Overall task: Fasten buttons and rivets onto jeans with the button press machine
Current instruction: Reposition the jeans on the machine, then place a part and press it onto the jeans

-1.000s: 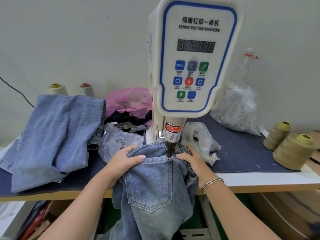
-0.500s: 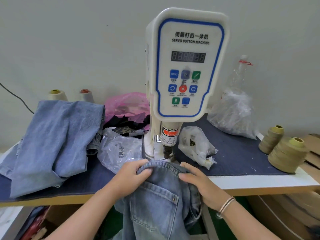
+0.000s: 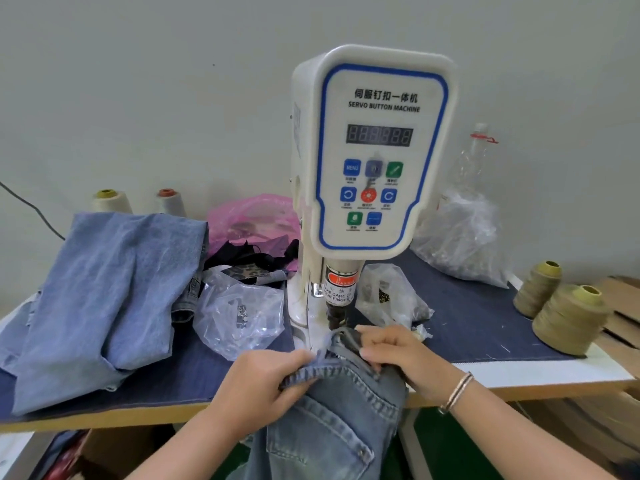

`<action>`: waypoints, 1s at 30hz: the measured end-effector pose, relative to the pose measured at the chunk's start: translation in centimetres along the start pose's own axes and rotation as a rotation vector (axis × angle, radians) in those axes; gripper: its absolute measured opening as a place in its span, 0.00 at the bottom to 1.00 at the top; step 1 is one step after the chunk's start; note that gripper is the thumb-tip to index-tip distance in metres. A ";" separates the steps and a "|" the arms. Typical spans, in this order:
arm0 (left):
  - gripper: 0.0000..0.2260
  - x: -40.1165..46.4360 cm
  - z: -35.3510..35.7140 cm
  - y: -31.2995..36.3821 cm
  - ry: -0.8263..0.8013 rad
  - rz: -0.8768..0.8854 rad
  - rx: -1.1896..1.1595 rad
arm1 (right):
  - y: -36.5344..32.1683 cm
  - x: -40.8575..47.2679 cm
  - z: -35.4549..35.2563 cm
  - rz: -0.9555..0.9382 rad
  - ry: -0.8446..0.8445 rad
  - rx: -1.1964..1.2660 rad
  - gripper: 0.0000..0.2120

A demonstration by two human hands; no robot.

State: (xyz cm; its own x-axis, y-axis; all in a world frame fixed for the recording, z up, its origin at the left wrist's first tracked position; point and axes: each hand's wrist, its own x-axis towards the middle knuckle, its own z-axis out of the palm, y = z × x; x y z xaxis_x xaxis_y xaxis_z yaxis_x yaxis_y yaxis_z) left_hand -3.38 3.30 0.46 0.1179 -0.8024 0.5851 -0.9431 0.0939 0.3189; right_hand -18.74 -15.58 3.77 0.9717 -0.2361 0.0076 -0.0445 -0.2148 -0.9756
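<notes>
Two hands' curled fingers point(image 3: 372, 353) pinching bunched, faded denim jeans point(image 3: 332, 410) beneath boxy white press point(image 3: 374, 150).

Servo button machine point(image 3: 374, 150): glossy cream plastic housing. Jeans point(image 3: 339, 420): faded, matt denim with stitched seams. Table cover point(image 3: 478, 327): dark, matt woven cloth. Bags point(image 3: 239, 317): clear, crinkled plastic film. Bracelet point(image 3: 457, 393): shiny metal.

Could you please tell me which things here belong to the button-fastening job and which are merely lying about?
In use: button press machine; jeans, gripped by left hand and right hand.

Lying about: folded denim; olive thread cones; pink bag.
</notes>
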 end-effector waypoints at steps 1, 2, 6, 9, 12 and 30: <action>0.05 -0.2 -0.1 0.1 -0.049 0.072 0.058 | 0.3 -0.3 0.2 -0.019 -0.010 0.089 0.15; 0.07 -0.5 -0.1 0.2 -0.101 0.122 0.114 | 0.3 -0.7 0.2 -0.027 -0.035 0.179 0.15; 0.04 -2.0 -0.5 -0.5 -0.099 0.042 0.131 | 0.2 -1.9 -0.7 0.061 -0.174 -0.121 0.17; 0.12 -2.0 -0.8 -1.7 -0.032 -0.156 0.142 | -0.1 -0.2 -3.2 0.113 0.300 -0.310 0.16; 0.12 -1.6 -0.1 -1.9 -0.074 -0.193 0.203 | -0.7 3.1 -5.9 0.213 0.594 -0.647 0.14; 0.13 -0.7 0.9 -3.8 -0.083 -0.517 -0.087 | 1.8 11.4 -5.8 0.936 0.340 -1.165 0.25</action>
State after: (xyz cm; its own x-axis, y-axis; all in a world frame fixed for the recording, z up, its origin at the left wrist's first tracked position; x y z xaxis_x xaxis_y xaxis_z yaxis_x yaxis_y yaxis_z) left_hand -0.19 3.01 -1.80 0.5326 -0.8005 0.2749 -0.7384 -0.2807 0.6131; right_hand -9.08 -24.16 3.33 0.4023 -0.8698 -0.2856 -0.9004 -0.4324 0.0488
